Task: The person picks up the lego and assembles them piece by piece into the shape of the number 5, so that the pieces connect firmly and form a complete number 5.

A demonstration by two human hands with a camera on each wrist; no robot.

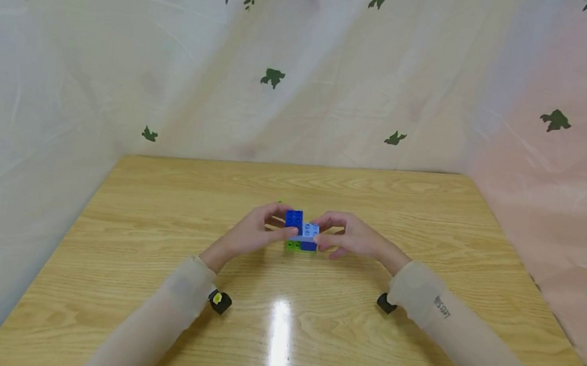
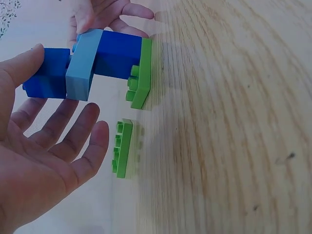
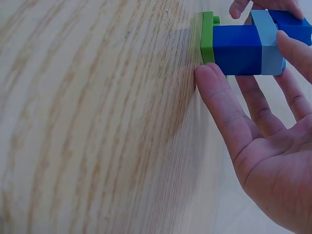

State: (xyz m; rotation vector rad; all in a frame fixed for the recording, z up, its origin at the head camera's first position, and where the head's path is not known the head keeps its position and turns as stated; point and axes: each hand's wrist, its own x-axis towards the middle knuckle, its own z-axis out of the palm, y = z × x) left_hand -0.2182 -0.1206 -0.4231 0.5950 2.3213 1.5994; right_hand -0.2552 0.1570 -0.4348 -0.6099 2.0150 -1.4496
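A small stack of toy building bricks stands on the table, with a green plate (image 2: 142, 83) at its base. On the plate's right half is a dark blue brick (image 3: 237, 50). Across that lies a light blue brick (image 1: 311, 230), overhanging leftward above the plate's bare studs. A second dark blue brick (image 1: 294, 217) tops the left end. My left hand (image 1: 256, 231) pinches this upper brick between thumb and fingers. From the other side, my right hand (image 1: 354, 237) grips the light blue brick, thumb in front and fingers behind. Its little finger is close against the green plate.
Another green plate (image 2: 123, 148), studs up, lies on the wooden table (image 1: 161, 211) behind the stack. A pale cloth (image 1: 335, 92) with leaf prints hangs at the back and sides. Dark wrist devices (image 1: 220, 302) sit at both sleeve cuffs.
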